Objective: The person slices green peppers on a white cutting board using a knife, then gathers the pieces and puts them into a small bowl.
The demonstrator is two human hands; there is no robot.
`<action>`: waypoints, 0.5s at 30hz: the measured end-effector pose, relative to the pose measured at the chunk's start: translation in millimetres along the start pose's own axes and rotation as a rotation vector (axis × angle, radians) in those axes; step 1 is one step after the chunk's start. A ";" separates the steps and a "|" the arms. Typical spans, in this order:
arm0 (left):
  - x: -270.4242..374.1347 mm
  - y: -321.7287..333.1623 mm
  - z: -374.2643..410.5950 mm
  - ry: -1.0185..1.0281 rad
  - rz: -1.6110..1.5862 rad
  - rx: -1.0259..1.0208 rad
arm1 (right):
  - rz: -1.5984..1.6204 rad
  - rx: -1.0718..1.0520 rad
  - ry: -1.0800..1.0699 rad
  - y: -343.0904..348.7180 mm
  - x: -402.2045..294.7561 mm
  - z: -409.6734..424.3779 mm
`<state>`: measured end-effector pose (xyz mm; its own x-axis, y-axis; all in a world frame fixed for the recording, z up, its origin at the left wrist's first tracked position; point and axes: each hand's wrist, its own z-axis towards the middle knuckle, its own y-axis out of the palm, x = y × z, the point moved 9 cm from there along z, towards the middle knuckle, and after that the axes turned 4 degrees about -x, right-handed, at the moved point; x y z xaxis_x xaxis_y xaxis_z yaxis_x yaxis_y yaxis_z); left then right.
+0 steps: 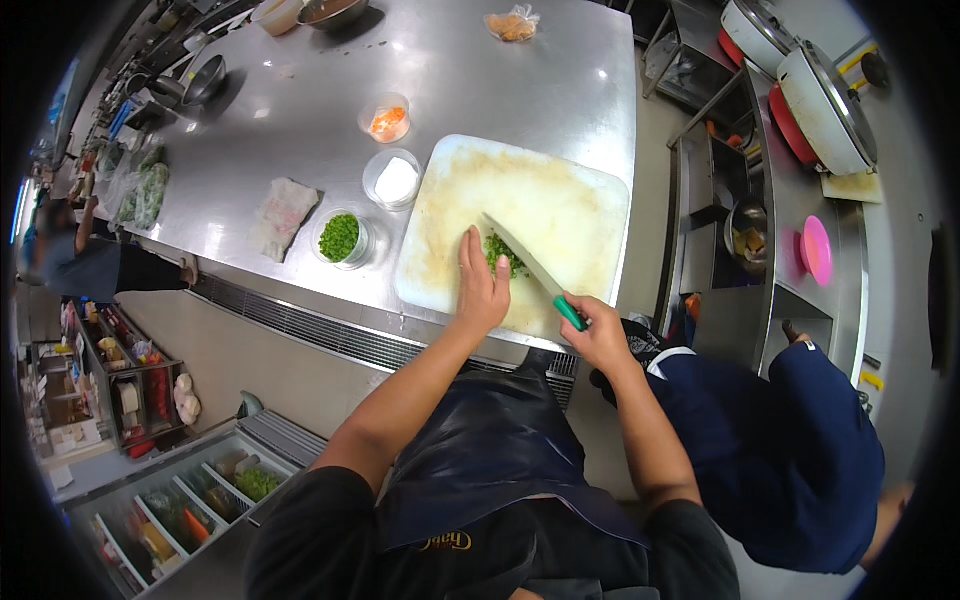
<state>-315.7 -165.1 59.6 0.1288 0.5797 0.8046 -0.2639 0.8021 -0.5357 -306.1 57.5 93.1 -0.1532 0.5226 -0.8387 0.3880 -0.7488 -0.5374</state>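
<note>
On a white plastic cutting board (pixel 540 180) with brownish stains lies a small heap of finely chopped greens (pixel 493 249). My right hand (pixel 598 330) grips the green handle of a kitchen knife (pixel 525 259), its blade slanting up and left along the heap's right side. My left hand (pixel 481 289) rests flat at the heap's left, holding nothing, its thumb apart from the straight fingers. Left of the board stand a clear plastic tub of chopped greens (pixel 340 238), a tub with something white (pixel 396 181) and a tub with orange pieces (pixel 388 120).
The steel table (pixel 300 135) also bears a pale wrapped packet (pixel 281 217), bagged green vegetables (pixel 146 191), a pan (pixel 205 80) and a tied plastic bag (pixel 512 26). A person in dark blue (pixel 765 450) bends close at my right. An open ingredient drawer (pixel 187 499) is behind-left.
</note>
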 end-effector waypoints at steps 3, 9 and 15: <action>-6.7 -13.9 17.7 0.064 0.039 -0.012 | 0.208 0.139 0.267 6.1 47.7 -45.1; 1.9 9.7 38.0 0.160 0.138 -0.250 | 0.581 0.256 0.486 75.1 49.7 -75.8; 15.7 18.0 35.5 0.141 0.201 -0.167 | 0.488 0.295 0.468 119.8 -6.2 -35.0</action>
<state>-352.3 -146.6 71.7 0.2243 0.7339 0.6412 -0.1377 0.6752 -0.7246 -226.8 -21.2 37.0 0.4039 0.1721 -0.8985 0.0421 -0.9846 -0.1697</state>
